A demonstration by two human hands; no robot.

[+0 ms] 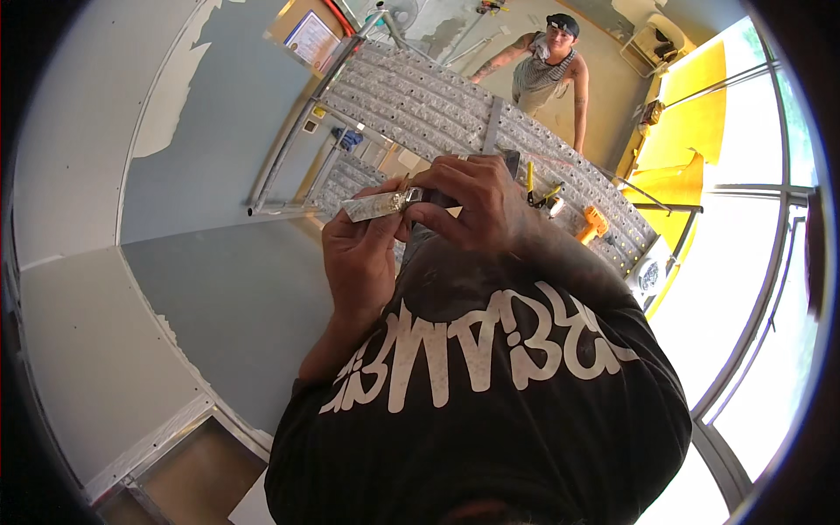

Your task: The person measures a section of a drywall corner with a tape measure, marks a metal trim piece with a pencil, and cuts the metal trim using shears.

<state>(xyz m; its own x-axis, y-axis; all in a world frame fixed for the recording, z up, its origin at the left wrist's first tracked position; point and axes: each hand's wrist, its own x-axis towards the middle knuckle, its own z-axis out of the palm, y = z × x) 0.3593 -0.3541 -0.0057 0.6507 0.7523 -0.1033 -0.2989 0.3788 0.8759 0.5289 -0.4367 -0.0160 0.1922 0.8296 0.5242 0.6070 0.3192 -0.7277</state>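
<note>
My left hand is closed, with fingers and thumb gripping a flat, shiny silvery strip in front of my chest. My right hand meets it from the other side, its fingers curled over a dark object with a small metal end that touches the strip. The kind of object is mostly hidden by my fingers. Just beyond my right wrist, yellow-handled pliers lie on the perforated metal scaffold platform. An orange power tool rests farther right on it.
Behind the platform stands another person, one hand at its edge. Scaffold tubes rise at the left end. A white round device sits at the right end. Grey wall panels stand left; bright windows and yellow sheeting are right.
</note>
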